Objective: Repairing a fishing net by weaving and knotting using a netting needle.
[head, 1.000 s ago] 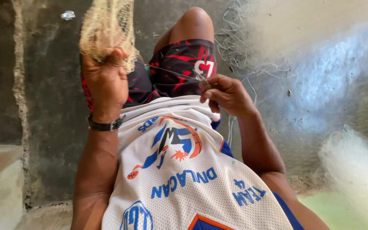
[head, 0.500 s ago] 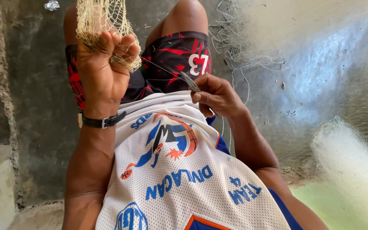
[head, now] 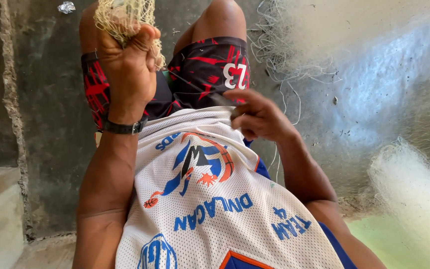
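Our left hand [head: 128, 74] has its grip clamped on a bunched tan fishing net [head: 123, 17], raised above our left knee over the dark concrete floor [head: 46, 149]. Our right hand [head: 260, 117] pinches a thin netting needle [head: 222, 99] by our shorts [head: 210, 69], a taut line running between; pale net [head: 414, 184] heaps at the floor's right edge
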